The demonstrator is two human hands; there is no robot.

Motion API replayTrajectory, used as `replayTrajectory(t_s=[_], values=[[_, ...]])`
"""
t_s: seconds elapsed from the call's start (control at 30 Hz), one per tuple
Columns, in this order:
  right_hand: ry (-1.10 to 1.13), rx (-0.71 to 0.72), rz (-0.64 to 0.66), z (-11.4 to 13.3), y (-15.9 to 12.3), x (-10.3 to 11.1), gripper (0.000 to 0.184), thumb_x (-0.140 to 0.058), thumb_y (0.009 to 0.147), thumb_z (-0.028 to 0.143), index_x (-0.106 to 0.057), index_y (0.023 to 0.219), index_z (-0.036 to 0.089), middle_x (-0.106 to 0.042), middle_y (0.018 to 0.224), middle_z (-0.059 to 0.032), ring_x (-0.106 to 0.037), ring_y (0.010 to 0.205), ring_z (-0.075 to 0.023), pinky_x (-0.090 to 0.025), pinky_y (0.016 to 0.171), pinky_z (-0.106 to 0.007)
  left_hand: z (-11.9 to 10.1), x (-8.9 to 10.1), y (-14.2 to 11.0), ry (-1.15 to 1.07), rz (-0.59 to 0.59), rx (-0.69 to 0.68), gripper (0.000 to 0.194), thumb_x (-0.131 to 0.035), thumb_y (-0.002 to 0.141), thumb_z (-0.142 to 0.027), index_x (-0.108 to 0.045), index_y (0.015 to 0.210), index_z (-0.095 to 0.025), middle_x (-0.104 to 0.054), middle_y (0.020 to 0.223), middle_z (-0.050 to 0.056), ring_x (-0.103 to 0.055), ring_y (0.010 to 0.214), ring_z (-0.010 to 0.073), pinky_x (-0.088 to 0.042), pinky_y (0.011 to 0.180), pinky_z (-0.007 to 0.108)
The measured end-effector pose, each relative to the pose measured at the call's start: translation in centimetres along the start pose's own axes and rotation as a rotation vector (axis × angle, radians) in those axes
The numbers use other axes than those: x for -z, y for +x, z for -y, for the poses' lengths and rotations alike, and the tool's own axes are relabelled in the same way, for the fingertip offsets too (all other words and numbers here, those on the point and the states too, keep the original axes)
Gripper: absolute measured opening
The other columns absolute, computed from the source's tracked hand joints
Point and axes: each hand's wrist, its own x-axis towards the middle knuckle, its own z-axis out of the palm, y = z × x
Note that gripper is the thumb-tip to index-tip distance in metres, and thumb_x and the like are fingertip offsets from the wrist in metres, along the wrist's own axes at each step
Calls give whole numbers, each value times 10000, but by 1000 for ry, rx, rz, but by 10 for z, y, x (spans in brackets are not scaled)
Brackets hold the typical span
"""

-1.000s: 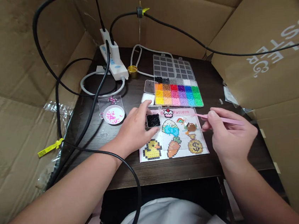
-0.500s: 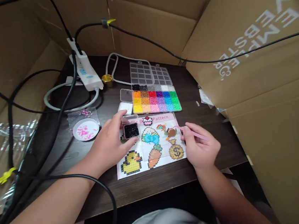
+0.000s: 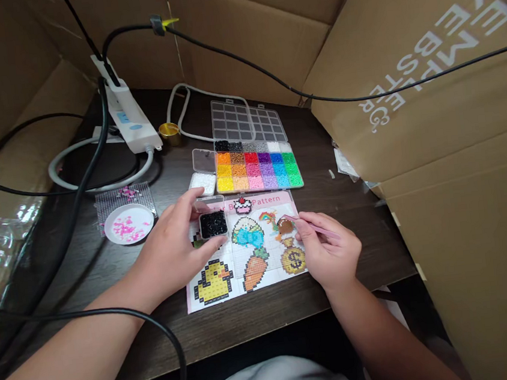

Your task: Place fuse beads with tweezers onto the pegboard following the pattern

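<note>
My left hand (image 3: 172,241) curls its thumb and fingers round a small clear box of black beads (image 3: 213,224), over the upper left of a bead pattern sheet (image 3: 242,300). Between the fingers of my right hand (image 3: 332,251) is a pair of pink tweezers (image 3: 319,229), their tip over the brown part of a printed figure near the sheet's right edge. A duck (image 3: 213,280), a carrot (image 3: 255,270) and a money bag (image 3: 293,260) are printed below. A small cupcake bead piece (image 3: 242,205) lies at the sheet's top. Whether the tweezers grip a bead is too small to tell.
Behind the sheet stands an open bead case (image 3: 257,165) of many colours, beside a small box of white beads (image 3: 203,184). At left are a white dish (image 3: 129,224) with pink beads and a power strip (image 3: 130,118). Black cables (image 3: 159,327) cross my left arm; cardboard walls (image 3: 245,27) surround the table.
The whole view has shifted slightly, so the things on the table appear further left. Both hands keep their holds; the tweezers' tip stays near the brown figure.
</note>
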Motion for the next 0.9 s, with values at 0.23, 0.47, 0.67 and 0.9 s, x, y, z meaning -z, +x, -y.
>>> replayTrajectory(t_s=[0.23, 0.47, 0.67, 0.9], values=[[103, -195, -3, 8, 8, 1, 110, -773, 795, 270, -788, 800, 161, -772, 706, -55, -716, 557, -171, -607, 512, -265, 0, 1, 0, 1, 6, -3, 761, -726, 797, -449, -398, 1440, -209, -695, 1218, 124, -665, 1081, 323, -529, 995, 506], [172, -364, 14, 5, 16, 2, 153, -798, 753, 302, -790, 796, 155, -726, 599, -28, -640, 506, -142, -536, 496, -256, 0, 0, -1, 18, 12, 1, 765, -711, 803, -454, -392, 1450, -201, -687, 1235, 130, -656, 1095, 322, -528, 991, 500], [184, -389, 29, 4, 16, 2, 161, -811, 752, 312, -797, 801, 160, -732, 607, -32, -642, 516, -146, -528, 507, -263, 0, -1, 0, 18, 9, -7, 771, -714, 797, -447, -389, 1451, -200, -690, 1224, 131, -660, 1080, 322, -531, 980, 505], [206, -384, 19, 1, 15, 2, 177, -818, 753, 318, -791, 808, 152, -731, 612, -30, -639, 519, -146, -522, 514, -266, 2, -1, 0, 19, 5, -20, 772, -711, 798, -444, -392, 1449, -179, -683, 1230, 137, -648, 1075, 314, -525, 985, 488]])
